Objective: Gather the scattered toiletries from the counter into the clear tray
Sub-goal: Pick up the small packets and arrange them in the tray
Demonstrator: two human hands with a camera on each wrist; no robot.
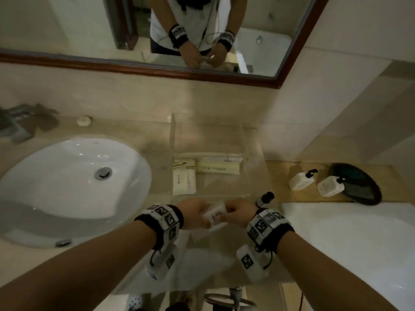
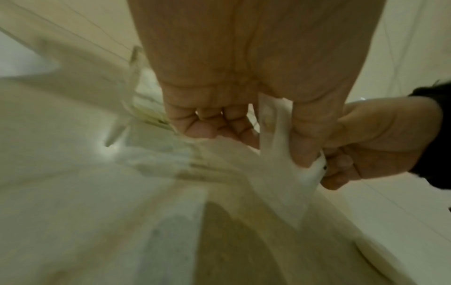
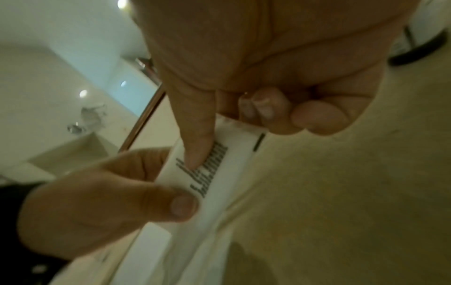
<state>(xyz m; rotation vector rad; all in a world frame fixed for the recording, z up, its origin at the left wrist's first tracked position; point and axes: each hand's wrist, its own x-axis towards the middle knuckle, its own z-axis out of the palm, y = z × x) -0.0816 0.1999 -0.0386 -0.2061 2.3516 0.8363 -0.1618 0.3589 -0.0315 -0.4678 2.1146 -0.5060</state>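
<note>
Both hands hold one flat white packet [image 1: 215, 217] with black print, just in front of the clear tray [image 1: 247, 158]. My left hand [image 1: 193, 213] pinches its left end, thumb on top [image 3: 180, 204]. My right hand [image 1: 238, 212] pinches the other end, forefinger lying across the printed face [image 3: 197, 142]. The same packet [image 2: 275, 138] shows between thumb and fingers in the left wrist view. Inside the tray lie a cream sachet [image 1: 184, 182], a striped sachet [image 1: 183, 165] and long yellow packets [image 1: 216, 168]. A small black-capped bottle [image 1: 265, 198] stands on the counter right of the tray.
A white oval sink [image 1: 74, 180] fills the left of the counter, with a small white soap [image 1: 84, 121] behind it. Two white pump bottles [image 1: 301, 179] [image 1: 330, 185] and a dark round dish [image 1: 359, 182] sit on a wooden board at the right. A mirror [image 1: 157, 30] hangs above.
</note>
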